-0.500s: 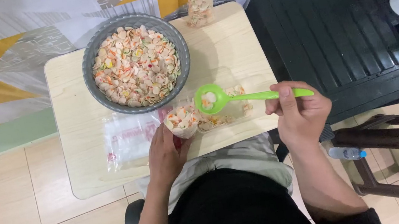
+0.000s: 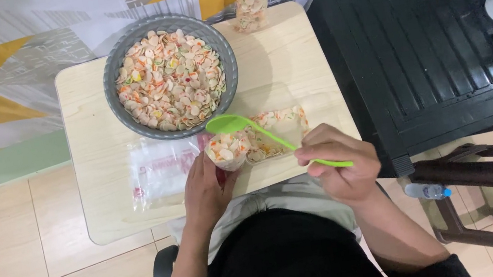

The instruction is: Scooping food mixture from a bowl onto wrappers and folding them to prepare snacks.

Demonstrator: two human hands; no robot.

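The left hand holds a small bag of crackers. The right hand holds a green spoon just above it. A tilt could spill crackers onto the worktop.

Green plastic spoon: round bowl, long thin handle, pinched at the handle end in the right grip, slanting up and away to the left, bowl empty and hovering just above the small bag. Small clear bag of pale shell-shaped crackers with orange and green bits: held upright in the left grip, mouth open, filled near the top. Grey round bowl heaped with the same crackers: on the counter, just beyond both grips, nearer the left one.
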